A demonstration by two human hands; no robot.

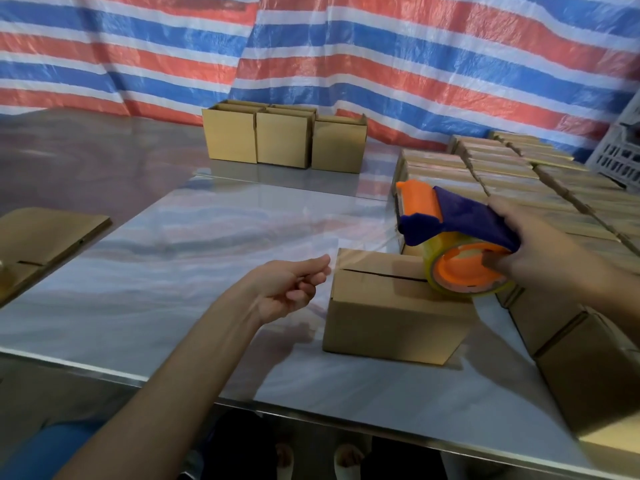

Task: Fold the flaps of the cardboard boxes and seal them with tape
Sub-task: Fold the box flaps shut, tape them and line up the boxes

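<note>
Shiny table [207, 220] carries cardboard boxes [391, 313] and flat cardboard [45, 237].

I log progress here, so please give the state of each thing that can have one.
front box: flaps folded, seam untaped
dispenser: held by right hand, over front box's right end
tape: strip drawn out, end pinched by left hand
back boxes: tops open
right boxes: closed, in rows

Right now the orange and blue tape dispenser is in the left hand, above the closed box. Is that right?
No. The orange and blue tape dispenser is in the right hand, not the left hand, above the closed box. The head view shows it.
</note>
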